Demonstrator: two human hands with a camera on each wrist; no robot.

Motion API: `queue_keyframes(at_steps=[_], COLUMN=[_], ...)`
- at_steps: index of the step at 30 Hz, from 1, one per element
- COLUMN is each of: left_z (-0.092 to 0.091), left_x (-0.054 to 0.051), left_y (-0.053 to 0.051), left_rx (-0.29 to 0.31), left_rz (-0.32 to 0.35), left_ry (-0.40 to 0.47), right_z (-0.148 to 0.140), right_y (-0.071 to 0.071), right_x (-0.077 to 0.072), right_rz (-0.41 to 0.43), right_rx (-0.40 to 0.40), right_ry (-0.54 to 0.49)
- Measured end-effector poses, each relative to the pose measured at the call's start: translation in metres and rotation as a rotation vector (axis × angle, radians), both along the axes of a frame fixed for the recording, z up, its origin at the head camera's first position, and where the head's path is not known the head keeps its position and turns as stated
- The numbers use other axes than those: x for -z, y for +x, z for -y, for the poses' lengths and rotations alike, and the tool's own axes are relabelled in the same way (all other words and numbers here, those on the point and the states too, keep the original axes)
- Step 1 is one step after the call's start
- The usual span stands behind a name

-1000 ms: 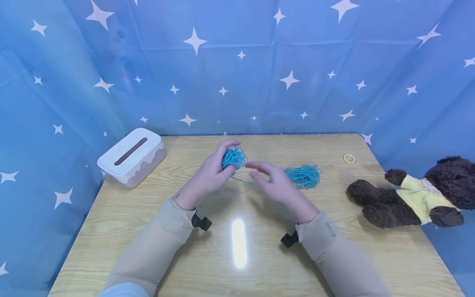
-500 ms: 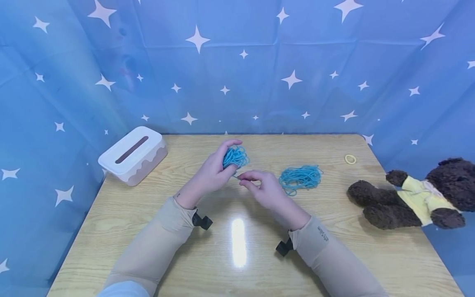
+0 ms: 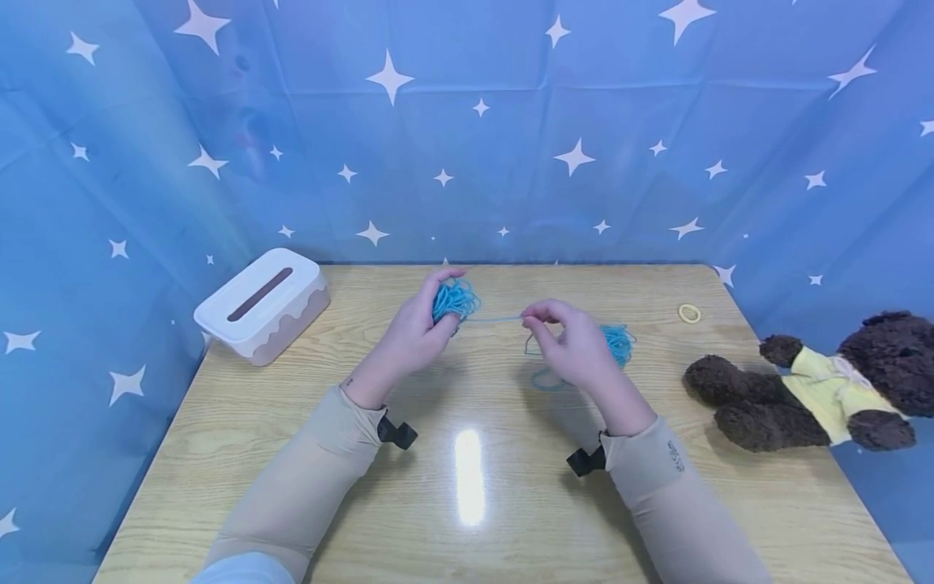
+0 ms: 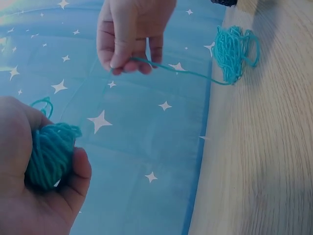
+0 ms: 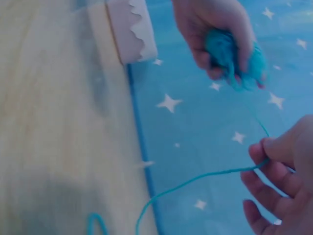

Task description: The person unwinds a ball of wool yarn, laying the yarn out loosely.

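A bundle of turquoise yarn (image 3: 454,299) sits in my left hand (image 3: 414,334), whose fingers and thumb curl round it; the left wrist view shows the wound yarn (image 4: 51,159) bulging out of the grip. My right hand (image 3: 576,345) pinches a single yarn strand (image 3: 496,319) between thumb and fingertips. That strand runs taut from the bundle to the pinch. From there the strand (image 5: 205,174) sags toward a loose heap of the same yarn (image 4: 230,54) on the table, partly hidden behind my right hand in the head view.
A white-lidded tissue box (image 3: 263,304) stands at the table's back left. Toward the back right lies a small yellow ring (image 3: 689,313). A dark brown teddy bear (image 3: 817,389) in a yellow top lies across the right edge of the wooden table (image 3: 379,519). A blue star-patterned curtain (image 3: 467,138) hangs behind.
My right hand came in to the bundle, took the strand, and has drawn it out to the right. My left hand keeps the bundle, shifting only slightly.
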State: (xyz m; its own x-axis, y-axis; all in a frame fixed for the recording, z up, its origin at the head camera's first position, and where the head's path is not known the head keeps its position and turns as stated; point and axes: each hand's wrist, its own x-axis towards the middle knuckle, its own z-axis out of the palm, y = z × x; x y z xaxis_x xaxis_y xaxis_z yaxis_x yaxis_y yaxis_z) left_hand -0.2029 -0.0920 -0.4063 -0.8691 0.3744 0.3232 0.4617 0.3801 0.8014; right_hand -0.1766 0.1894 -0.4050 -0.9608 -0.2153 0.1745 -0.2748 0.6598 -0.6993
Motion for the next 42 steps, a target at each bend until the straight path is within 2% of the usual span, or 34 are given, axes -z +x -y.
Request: queue_keyframes(at_steps=[6,11,17,22,29,32,36,42], left_z=[0.002,0.002,0.001,0.001,0.002,0.003,0.003,0.001], left_x=[0.001,0.001,0.000,0.000,-0.001,-0.002,-0.003,-0.002], left_y=[-0.002,-0.002,-0.001,-0.001,-0.001,-0.001,-0.001,0.000], left_rx=[-0.042,-0.035,-0.024,-0.015,0.007,0.027,0.059,0.075], left_rz=[0.013,0.013,0.017,0.022,0.023,0.009,0.009,0.043], left_ry=[0.016,0.005,-0.002,0.001,-0.005,-0.014,-0.019,-0.017], right_z=[-0.021,-0.043,-0.069,-0.087,-0.115,-0.126,-0.133,-0.117], right_y=[-0.003,-0.005,-0.010,-0.015,-0.024,-0.027,-0.031,-0.033], right_x=[-0.015,-0.023,-0.027,-0.026,-0.012,-0.004,0.004,0.007], right_rz=[-0.113,-0.179,-0.188,-0.126,0.129,0.212,0.280,0.343], right_rx=[0.086,0.222,0.395,0.492,0.460,0.464,0.455,0.319], right_ry=[-0.068,-0.107,-0.106,-0.008,0.185,0.255,0.341,0.418])
